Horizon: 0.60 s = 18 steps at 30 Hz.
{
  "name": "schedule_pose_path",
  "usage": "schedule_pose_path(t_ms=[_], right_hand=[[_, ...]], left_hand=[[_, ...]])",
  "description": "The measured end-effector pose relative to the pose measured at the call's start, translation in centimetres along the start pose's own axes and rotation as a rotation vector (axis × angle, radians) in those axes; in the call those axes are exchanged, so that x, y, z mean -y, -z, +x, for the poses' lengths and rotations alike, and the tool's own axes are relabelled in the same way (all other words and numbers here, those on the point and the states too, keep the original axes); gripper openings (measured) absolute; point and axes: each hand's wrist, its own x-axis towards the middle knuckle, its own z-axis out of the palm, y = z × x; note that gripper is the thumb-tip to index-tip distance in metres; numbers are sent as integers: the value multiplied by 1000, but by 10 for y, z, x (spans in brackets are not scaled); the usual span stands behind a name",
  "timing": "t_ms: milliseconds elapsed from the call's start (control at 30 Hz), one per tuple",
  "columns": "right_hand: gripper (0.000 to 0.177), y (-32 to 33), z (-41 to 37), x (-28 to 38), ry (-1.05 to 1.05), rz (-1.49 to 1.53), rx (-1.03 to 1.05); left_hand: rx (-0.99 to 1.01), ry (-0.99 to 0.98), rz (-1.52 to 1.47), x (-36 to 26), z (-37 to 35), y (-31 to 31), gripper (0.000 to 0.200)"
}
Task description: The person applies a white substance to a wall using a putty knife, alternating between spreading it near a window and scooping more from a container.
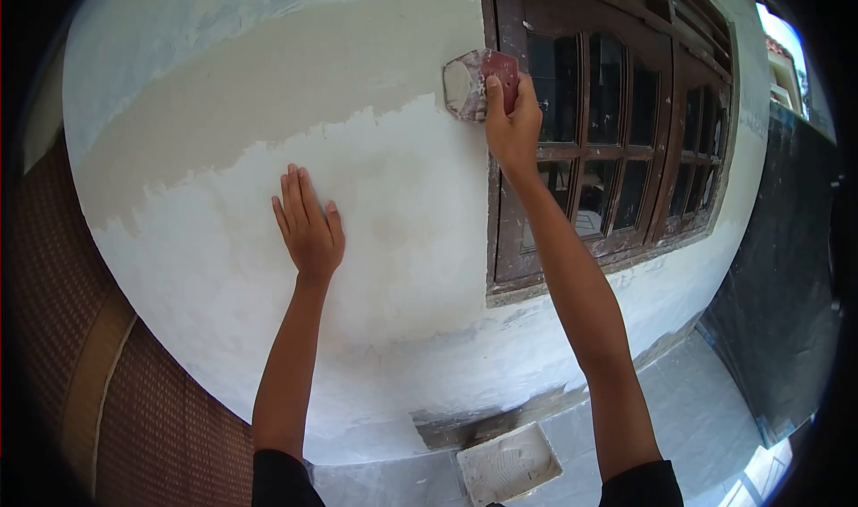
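Scraper [473, 78] between right thumb [494, 96] and fingers [527, 89]

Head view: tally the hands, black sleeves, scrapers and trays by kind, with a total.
Left hand and right hand: 2
Left sleeve and right sleeve: 2
Scraper: 1
Tray: 1
Total: 6

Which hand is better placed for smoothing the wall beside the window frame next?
Probably the right hand: it holds the scraper at the wall, beside the window frame. The left hand holds no tool; its palm appears to rest on the wall, farther from the frame.
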Motion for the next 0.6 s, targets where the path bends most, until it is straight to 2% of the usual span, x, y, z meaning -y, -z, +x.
schedule_pose_path(t_ms=[67,133,200,267,333,467,533,600], right_hand=[[26,-1,0,-3,1,-148,30],[24,14,6,-10,35,-167,-10],[23,25,8,-15,-98,-142,-180],[23,21,6,-18,-79,-72,-165],[25,11,0,-10,-40,65,-41],[28,2,-8,-2,55,-151,101],[29,16,-3,-11,9,-175,64],[27,29,1,-12,-57,-183,-95]], left_hand=[[-1,5,8,3,0,1,58],[14,6,-4,2,0,1,59],[13,13,-3,0,1,1,59],[18,16,2,2,0,2,59],[13,7,-5,1,0,1,60],[18,6,-7,1,-1,2,60],[17,6,-6,2,0,2,60],[32,11,-13,2,0,2,60]])
